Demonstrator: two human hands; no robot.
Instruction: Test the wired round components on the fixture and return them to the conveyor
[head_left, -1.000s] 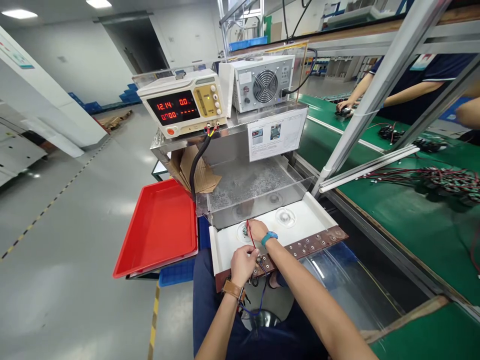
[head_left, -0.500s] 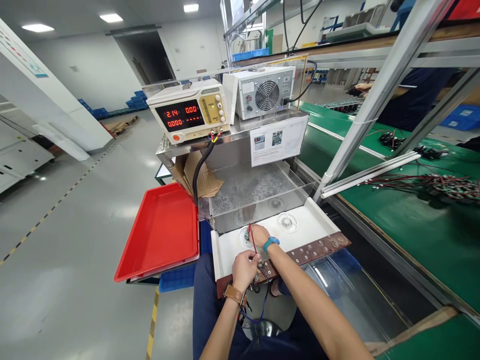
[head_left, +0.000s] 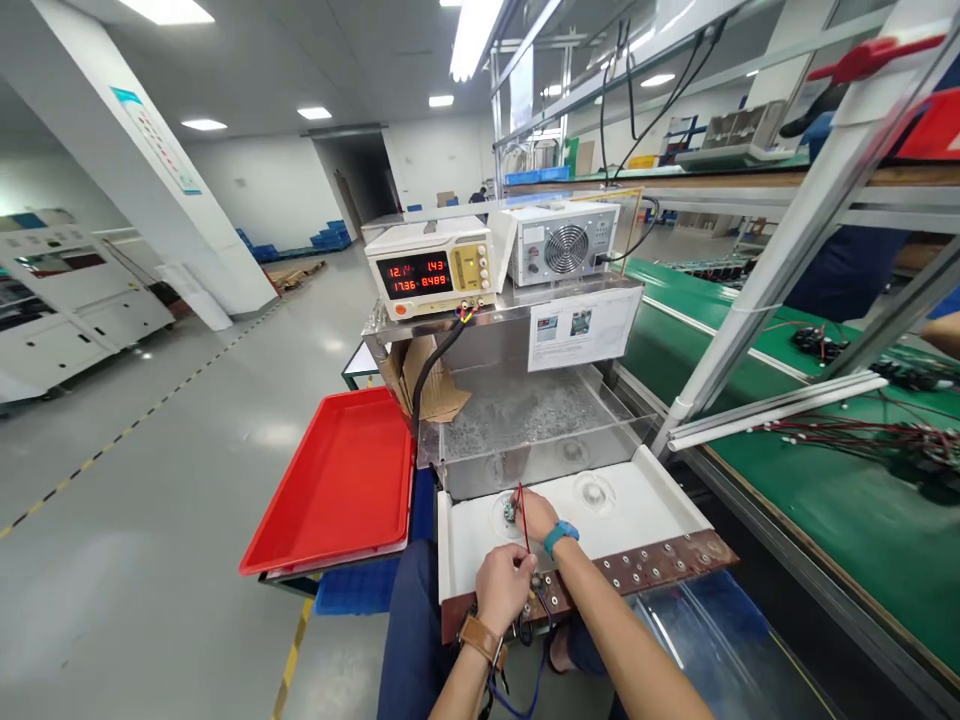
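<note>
My right hand [head_left: 537, 515], with a teal watch on the wrist, is closed on a small green circuit board [head_left: 511, 510] over the left round fitting of a white plate [head_left: 660, 505]. A red wire [head_left: 524, 520] rises from the board and bends down to my left hand [head_left: 504, 588]. The left fingers pinch its lower end at a brown strip [head_left: 637, 572] dotted with metal studs. Whether the wire touches a stud is hidden. Behind, a power supply [head_left: 431, 268] shows lit red digits.
A red tray [head_left: 341, 480] lies to the left. A clear shield [head_left: 540, 465] stands behind the plate, and a black cable [head_left: 431, 370] hangs from the power supply. Wired boards [head_left: 892, 450] lie on the green bench [head_left: 810, 510] at right, beside a metal post [head_left: 720, 340].
The power supply's readout has gone from 2.14 and 0.00 to about 12 and 1.43, with the lower digits lit too. My view has tilted upward; both hands keep their places at plate and strip.
</note>
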